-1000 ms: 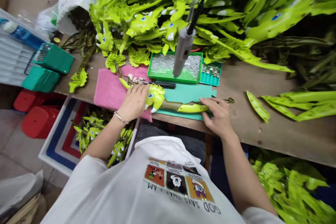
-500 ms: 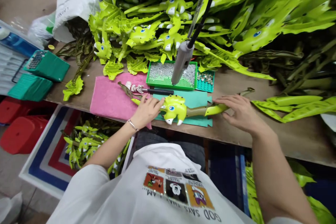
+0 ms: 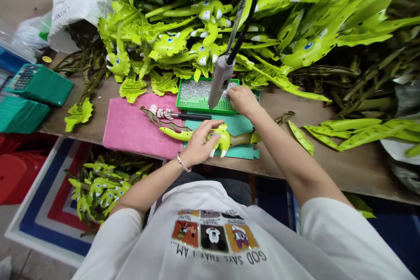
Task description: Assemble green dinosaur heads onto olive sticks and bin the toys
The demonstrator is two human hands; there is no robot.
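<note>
A lime-green toy dinosaur (image 3: 220,137) with white horns and a brown neck lies on a teal mat (image 3: 241,126) at the bench's front edge. My left hand (image 3: 198,144) rests on its head, fingers curled over it. My right hand (image 3: 240,98) reaches back to the green tray (image 3: 187,105) of small silvery screws, fingers bent down into the tray's right end; what they pinch is hidden. A grey hanging screwdriver (image 3: 221,79) dangles just left of that hand. A loose brown and green toy part (image 3: 170,130) lies left of the dinosaur.
A pink cloth (image 3: 131,127) lies left of the mat, with a black-handled tool (image 3: 190,116) on its far edge. A big heap of green dinosaur parts (image 3: 229,17) fills the back of the bench. Teal boxes (image 3: 36,85) stand at left, a bin of finished toys (image 3: 98,183) below.
My right hand left the dinosaur's tail end and moved back to the screw tray. My left hand shifted right onto the dinosaur's head, and the toy was turned on the mat.
</note>
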